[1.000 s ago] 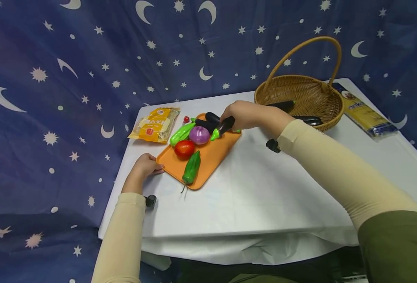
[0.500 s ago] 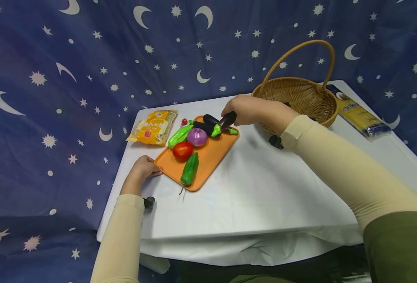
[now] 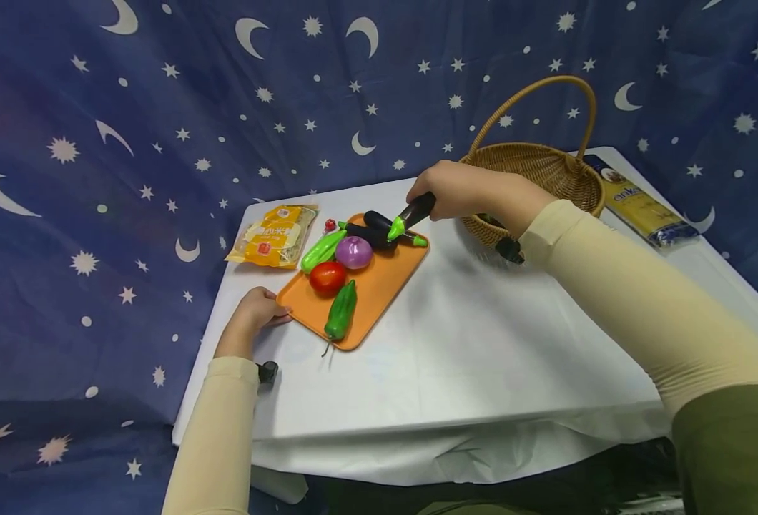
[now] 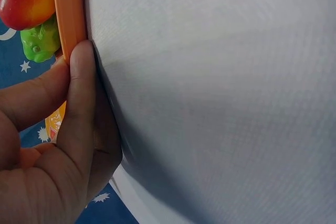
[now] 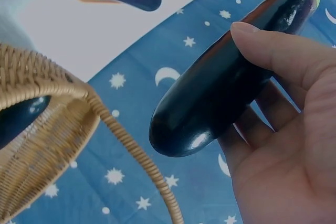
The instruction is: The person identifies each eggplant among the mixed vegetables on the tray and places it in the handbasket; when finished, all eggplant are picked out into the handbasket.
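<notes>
In the head view, my right hand (image 3: pixel 453 189) holds a dark purple eggplant (image 3: pixel 417 209) with a green cap, above the back right end of an orange tray (image 3: pixel 379 293). The right wrist view shows the thumb on one side of this eggplant (image 5: pixel 210 93) and fingers behind it. At the tray's near left corner, my left hand (image 3: pixel 257 311) pinches the rim, thumb and finger on either side in the left wrist view. Lying on the tray are two more eggplants (image 3: pixel 374 234), a purple onion (image 3: pixel 353 252), a tomato (image 3: pixel 327 277), a green pepper (image 3: pixel 340 311) and a light green, long vegetable (image 3: pixel 323 250).
A wicker basket (image 3: pixel 533 154) with a tall handle stands right of the tray, partly behind my right forearm; an eggplant (image 5: pixel 18 121) lies inside. A yellow food packet (image 3: pixel 272 236) sits back left, a pasta packet (image 3: pixel 643 204) far right. Small red items (image 3: pixel 330 225) lie behind the tray.
My right hand has moved up and right with the eggplant, away from the onion and the other eggplants. My left hand stays on the tray's corner. The head view has shifted slightly.
</notes>
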A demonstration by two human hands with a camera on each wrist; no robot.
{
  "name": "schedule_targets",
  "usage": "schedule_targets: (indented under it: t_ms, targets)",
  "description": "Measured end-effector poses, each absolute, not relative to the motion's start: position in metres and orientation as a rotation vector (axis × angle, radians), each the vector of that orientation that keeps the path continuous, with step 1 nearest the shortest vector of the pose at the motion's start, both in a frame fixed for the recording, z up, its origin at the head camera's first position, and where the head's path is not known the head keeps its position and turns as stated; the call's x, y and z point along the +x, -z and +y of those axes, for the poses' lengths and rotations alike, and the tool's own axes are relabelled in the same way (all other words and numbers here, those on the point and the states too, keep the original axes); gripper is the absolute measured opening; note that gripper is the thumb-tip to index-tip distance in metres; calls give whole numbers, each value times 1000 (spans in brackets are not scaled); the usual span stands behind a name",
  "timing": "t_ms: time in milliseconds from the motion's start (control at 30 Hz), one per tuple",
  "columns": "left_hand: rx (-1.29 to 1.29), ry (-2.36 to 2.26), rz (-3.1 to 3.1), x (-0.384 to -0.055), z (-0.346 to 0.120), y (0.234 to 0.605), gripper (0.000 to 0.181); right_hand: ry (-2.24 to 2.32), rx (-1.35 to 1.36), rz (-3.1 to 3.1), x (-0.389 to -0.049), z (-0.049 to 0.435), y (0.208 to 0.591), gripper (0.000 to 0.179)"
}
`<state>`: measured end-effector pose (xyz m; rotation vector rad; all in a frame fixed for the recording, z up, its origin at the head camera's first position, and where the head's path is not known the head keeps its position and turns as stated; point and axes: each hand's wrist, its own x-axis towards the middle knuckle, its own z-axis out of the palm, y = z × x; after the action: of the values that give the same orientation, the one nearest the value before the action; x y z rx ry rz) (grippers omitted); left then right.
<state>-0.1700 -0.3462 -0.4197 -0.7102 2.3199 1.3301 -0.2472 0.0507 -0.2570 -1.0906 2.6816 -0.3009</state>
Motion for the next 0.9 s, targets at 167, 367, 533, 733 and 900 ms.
schedule_targets:
  t_ms: [167, 367, 533, 733, 900]
  targets:
    - [-705, -1334, 2318, -172, -346, 420, 47, 295, -1069, 2699, -247, 59, 251, 47]
    - [-703, -1319, 2323, -172, -345, 420, 45, 283, -1048, 2717, -246, 67, 248, 48]
    - [-709, -1333, 2314, -170, -344, 418, 46, 280, -1001, 2732, -245, 73, 245, 49]
    - [-704, -1336, 2306, -169, -342, 416, 50, 279, -976, 2733, -244, 80, 242, 50]
    - [-703, -1326, 2309, -170, -345, 420, 50, 275, -974, 2736, -243, 86, 241, 48]
